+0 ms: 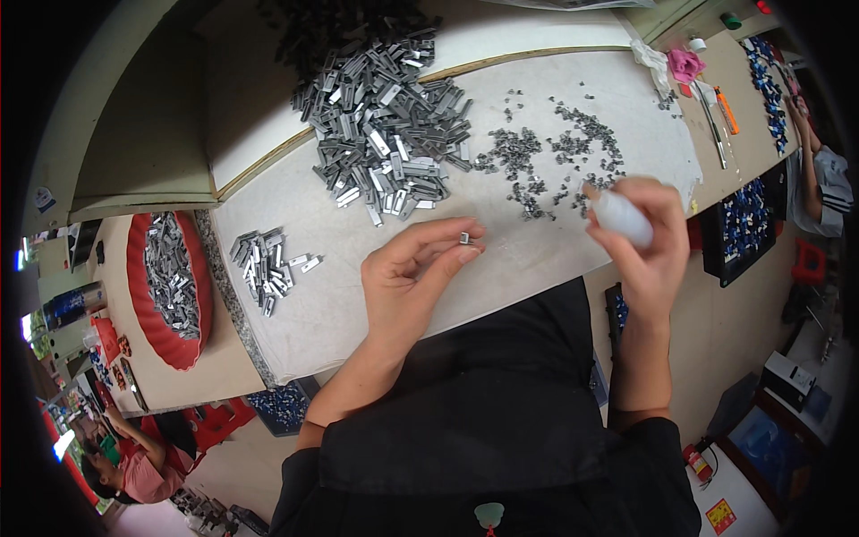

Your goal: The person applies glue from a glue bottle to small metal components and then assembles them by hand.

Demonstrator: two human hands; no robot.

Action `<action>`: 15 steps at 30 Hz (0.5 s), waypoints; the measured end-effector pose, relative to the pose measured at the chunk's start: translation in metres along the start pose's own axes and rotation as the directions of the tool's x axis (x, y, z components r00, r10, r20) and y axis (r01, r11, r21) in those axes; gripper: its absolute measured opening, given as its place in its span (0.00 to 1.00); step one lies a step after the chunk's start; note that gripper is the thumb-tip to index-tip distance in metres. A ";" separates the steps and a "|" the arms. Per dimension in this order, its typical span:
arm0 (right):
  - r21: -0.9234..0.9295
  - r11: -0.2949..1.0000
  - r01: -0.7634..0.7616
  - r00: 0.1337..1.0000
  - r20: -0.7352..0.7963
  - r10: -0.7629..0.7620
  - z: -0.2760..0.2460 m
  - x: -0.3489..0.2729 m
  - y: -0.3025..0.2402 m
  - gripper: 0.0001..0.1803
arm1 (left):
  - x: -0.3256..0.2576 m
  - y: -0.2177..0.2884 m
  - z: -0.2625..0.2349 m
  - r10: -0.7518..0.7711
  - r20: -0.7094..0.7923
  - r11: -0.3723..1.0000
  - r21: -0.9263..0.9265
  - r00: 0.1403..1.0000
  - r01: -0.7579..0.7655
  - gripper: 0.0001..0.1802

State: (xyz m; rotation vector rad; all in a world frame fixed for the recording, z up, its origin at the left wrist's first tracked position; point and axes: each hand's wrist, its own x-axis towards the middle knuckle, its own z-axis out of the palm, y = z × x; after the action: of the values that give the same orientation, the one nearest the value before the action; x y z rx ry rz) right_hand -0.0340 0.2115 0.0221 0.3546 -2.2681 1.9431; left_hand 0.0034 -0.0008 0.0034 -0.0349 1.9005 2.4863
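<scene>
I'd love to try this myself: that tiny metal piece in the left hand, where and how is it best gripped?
Probably by its two opposite sides, pinched between thumb and fingertip, as the left hand does now. The small metal piece is far too small for any wider grip. Coming from its left side leaves the end facing the right hand and its white bottle uncovered.

The person wears a black short-sleeved top that fills the lower middle of the frame, its 2 sleeves ending near the elbows. Both forearms are bare, with no watch, ring or glove on the left hand [413, 279] or right hand [646, 243]. A small pale green pendant hangs at the bottom centre.
</scene>
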 end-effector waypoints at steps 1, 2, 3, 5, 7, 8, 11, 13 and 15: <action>-0.009 1.000 0.001 1.000 -0.001 -0.001 -0.001 0.009 0.003 0.19 | -0.001 0.000 0.000 0.001 0.004 1.000 -0.008 1.000 -0.001 0.11; -0.051 0.997 -0.064 0.996 0.053 0.067 0.000 0.020 0.006 0.18 | -0.001 0.000 -0.001 0.005 -0.021 1.000 0.006 1.000 -0.004 0.11; -0.097 0.988 -0.124 0.986 0.102 0.133 0.000 0.032 0.009 0.17 | 0.001 0.000 -0.001 0.012 -0.043 1.000 0.020 0.999 -0.011 0.11; -0.144 0.982 -0.120 0.987 0.091 0.134 0.000 0.049 0.018 0.16 | 0.002 0.001 -0.001 0.016 -0.037 1.000 0.007 0.999 -0.016 0.10; -0.235 0.970 -0.057 0.996 0.051 0.071 0.002 0.063 0.028 0.10 | 0.002 0.001 0.002 0.018 -0.024 1.000 -0.003 1.000 -0.018 0.10; -0.236 0.970 -0.054 0.996 0.051 0.068 0.005 0.070 0.029 0.10 | 0.002 0.001 0.001 0.013 -0.027 1.000 0.001 1.000 -0.013 0.10; -0.407 0.912 -0.049 0.993 0.076 0.088 0.011 0.089 0.031 0.07 | 0.001 -0.001 -0.001 0.001 -0.008 1.000 -0.008 1.000 -0.001 0.10; -0.496 0.860 0.121 0.984 0.174 -0.038 0.013 0.099 0.035 0.09 | 0.000 0.000 -0.001 -0.008 0.017 1.000 -0.020 1.000 0.008 0.09; -0.544 0.832 0.109 0.981 0.192 -0.003 0.014 0.111 0.041 0.09 | 0.001 0.000 0.000 -0.013 0.017 1.000 -0.007 1.000 0.014 0.09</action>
State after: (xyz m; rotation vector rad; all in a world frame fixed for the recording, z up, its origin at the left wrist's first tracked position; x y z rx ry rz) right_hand -0.1509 0.1936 0.0087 0.5314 -2.7610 1.1722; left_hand 0.0025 -0.0010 0.0031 -0.0269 1.8787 2.4770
